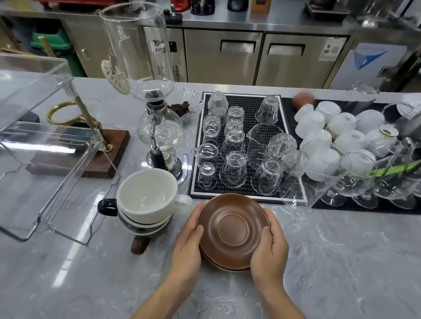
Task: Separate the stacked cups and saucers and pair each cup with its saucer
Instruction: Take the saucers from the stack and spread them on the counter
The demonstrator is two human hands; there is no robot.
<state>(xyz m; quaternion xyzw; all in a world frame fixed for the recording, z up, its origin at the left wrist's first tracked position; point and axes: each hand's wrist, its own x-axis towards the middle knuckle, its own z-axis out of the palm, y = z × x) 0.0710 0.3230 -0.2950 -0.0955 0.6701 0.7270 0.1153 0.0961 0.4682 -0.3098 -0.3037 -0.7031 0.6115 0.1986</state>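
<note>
Both hands clasp the brown saucer at its rim: the left hand curls round its left edge with the thumb on top, and the right hand curls round its right edge likewise. The saucer sits tilted atop a saucer stack, whose lower pale edge peeks out on the near side, on the grey marble counter. Just left stands the cup stack, a white cup uppermost, black and brown handles protruding below. Farther off lies a black mat with upturned glasses; a siphon brewer stands to its left.
</note>
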